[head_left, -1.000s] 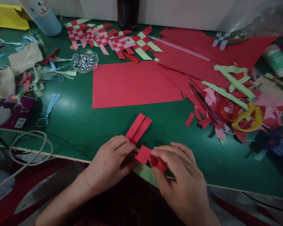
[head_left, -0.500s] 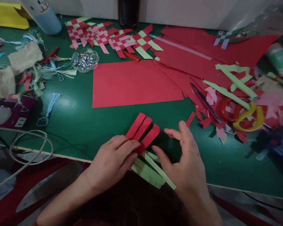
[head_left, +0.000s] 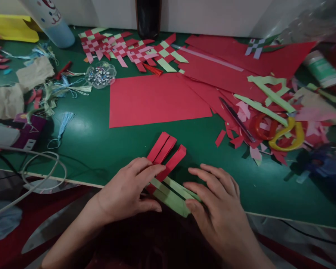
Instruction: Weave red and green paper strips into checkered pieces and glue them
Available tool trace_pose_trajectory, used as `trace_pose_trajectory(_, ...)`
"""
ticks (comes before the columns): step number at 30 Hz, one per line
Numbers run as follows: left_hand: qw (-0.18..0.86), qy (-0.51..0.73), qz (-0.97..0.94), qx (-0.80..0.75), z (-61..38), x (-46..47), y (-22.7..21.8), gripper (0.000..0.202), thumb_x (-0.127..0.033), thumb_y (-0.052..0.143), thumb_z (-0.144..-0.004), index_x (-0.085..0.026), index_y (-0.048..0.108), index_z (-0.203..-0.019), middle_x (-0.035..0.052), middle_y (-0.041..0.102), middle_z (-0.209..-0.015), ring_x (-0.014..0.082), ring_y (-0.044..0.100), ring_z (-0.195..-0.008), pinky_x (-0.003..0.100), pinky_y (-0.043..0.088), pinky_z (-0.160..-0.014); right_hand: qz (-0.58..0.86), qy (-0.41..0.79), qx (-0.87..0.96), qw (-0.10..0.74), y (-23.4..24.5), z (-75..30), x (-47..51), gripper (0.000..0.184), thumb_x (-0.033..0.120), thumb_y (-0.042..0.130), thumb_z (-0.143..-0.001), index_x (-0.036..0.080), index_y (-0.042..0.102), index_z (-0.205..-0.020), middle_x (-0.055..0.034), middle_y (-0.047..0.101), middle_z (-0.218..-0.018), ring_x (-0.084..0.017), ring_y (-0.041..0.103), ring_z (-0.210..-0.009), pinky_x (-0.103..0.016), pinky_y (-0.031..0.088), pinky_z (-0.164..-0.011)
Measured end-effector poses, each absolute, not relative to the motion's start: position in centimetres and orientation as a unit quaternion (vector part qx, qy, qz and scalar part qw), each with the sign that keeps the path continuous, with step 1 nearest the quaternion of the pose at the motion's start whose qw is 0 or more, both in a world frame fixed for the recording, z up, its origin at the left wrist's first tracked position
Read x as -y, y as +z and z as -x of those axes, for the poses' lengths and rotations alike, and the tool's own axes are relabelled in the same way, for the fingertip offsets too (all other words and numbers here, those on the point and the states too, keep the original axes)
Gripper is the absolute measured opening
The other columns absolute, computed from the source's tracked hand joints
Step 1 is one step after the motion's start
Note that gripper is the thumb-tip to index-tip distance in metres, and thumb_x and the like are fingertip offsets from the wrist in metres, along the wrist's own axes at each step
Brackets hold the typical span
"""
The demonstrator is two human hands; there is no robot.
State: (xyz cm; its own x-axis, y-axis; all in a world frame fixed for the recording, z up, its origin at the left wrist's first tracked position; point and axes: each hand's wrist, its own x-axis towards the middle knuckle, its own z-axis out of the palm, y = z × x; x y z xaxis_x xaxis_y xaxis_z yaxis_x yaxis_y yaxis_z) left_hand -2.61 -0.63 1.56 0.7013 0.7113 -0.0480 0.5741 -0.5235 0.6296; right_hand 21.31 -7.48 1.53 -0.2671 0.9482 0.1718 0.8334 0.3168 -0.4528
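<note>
Red paper strips [head_left: 161, 146] and light green paper strips [head_left: 170, 200] cross each other at the table's front edge, in front of my body. My left hand [head_left: 128, 186] grips the red strips near the crossing, its index finger lying over them and its thumb stretched out below. The red strips' looped ends point up and away from me. The green strips run toward my right hand [head_left: 217, 198], whose thumb and index finger close on the ends of the green strips. The other right fingers are curved and spread a little. Part of the crossing is hidden under my left fingers.
A red paper sheet [head_left: 156, 101] lies ahead. Woven paper fish [head_left: 120, 46] and a dish of small beads [head_left: 100, 74] sit behind it. On the right are scissors [head_left: 287, 134], a pen [head_left: 236, 118] and paper scraps. Tassels [head_left: 63, 125] and a cable [head_left: 57, 168] are at left.
My right hand has come down from its raised, spread pose and closed on the green strips. The loose green strip now lies along the others. My left thumb has moved down and outward.
</note>
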Motion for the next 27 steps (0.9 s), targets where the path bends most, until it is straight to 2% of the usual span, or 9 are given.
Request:
trace_pose_trajectory(3,0.326,0.106,-0.867,-0.363,2.9,0.6,1.6,0.069,-0.026,0.080,-0.073,-0.024,0.046,-0.134,0.0082,0.057,-0.121,0.0239,0.057,-0.111,0.041,0.052,-0.096,0.587,0.081,0.774,0.223,1.3,-20.4,7.1,0.024,0.033,0.054,-0.095,0.019,0.065,-0.112,-0.0100,0.068,-0.115,-0.029,0.053,-0.114,-0.050,0.038,-0.098)
trace_pose_trajectory(7,0.325,0.114,-0.863,-0.369,2.8,0.6,1.3,0.056,-0.015,0.071,-0.078,-0.023,0.050,-0.129,0.0067,0.058,-0.115,0.0216,0.057,-0.109,0.039,0.053,-0.094,0.585,0.081,0.777,0.219,1.0,-18.8,7.0,0.021,0.029,0.052,-0.096,0.023,0.070,-0.106,-0.0055,0.072,-0.108,-0.026,0.056,-0.104,-0.047,0.037,-0.094)
trace_pose_trajectory(10,0.309,0.118,-0.868,-0.370,2.7,0.7,1.1,0.053,-0.014,0.069,-0.078,-0.020,0.050,-0.128,0.0072,0.058,-0.115,0.0216,0.056,-0.109,0.040,0.052,-0.095,0.577,0.084,0.782,0.221,0.9,-18.1,7.4,0.020,0.027,0.053,-0.096,0.023,0.070,-0.104,-0.0053,0.072,-0.106,-0.025,0.057,-0.103,-0.048,0.036,-0.095)
trace_pose_trajectory(13,0.295,0.124,-0.871,-0.372,2.6,0.7,1.1,0.050,-0.015,0.067,-0.079,-0.020,0.052,-0.126,0.0071,0.058,-0.114,0.0218,0.057,-0.107,0.041,0.052,-0.095,0.575,0.070,0.782,0.229,1.1,-17.9,7.8,0.023,0.026,0.054,-0.095,0.020,0.067,-0.113,-0.0074,0.071,-0.111,-0.025,0.058,-0.106,-0.048,0.038,-0.097)
trace_pose_trajectory(18,0.304,0.180,-0.869,-0.348,3.1,1.0,1.6,0.044,-0.020,0.070,-0.081,-0.021,0.056,-0.122,0.0065,0.061,-0.108,0.0192,0.060,-0.101,0.035,0.055,-0.087,0.534,0.041,0.805,0.255,1.0,-17.5,8.3,0.029,0.023,0.055,-0.094,0.017,0.063,-0.122,-0.0095,0.070,-0.119,-0.025,0.058,-0.117,-0.044,0.044,-0.101)
trace_pose_trajectory(23,0.196,0.284,-0.869,-0.354,4.2,2.4,1.2,0.014,-0.022,0.061,-0.091,-0.021,0.065,-0.105,0.0053,0.066,-0.096,0.0173,0.062,-0.093,0.034,0.055,-0.084,0.501,0.023,0.836,0.224,-0.1,-17.3,8.7,0.030,0.022,0.054,-0.096,0.017,0.062,-0.124,-0.0069,0.067,-0.128,-0.025,0.056,-0.124,-0.045,0.041,-0.107)
trace_pose_trajectory(27,0.113,0.262,-0.884,-0.369,4.3,2.9,0.2,0.019,-0.024,0.059,-0.094,-0.018,0.065,-0.111,0.0092,0.067,-0.113,0.0218,0.060,-0.109,0.042,0.051,-0.098,0.492,0.003,0.846,0.207,-0.9,-17.5,8.6,0.031,0.022,0.055,-0.095,0.017,0.062,-0.124,-0.0069,0.067,-0.128,-0.025,0.056,-0.125,-0.046,0.043,-0.106)
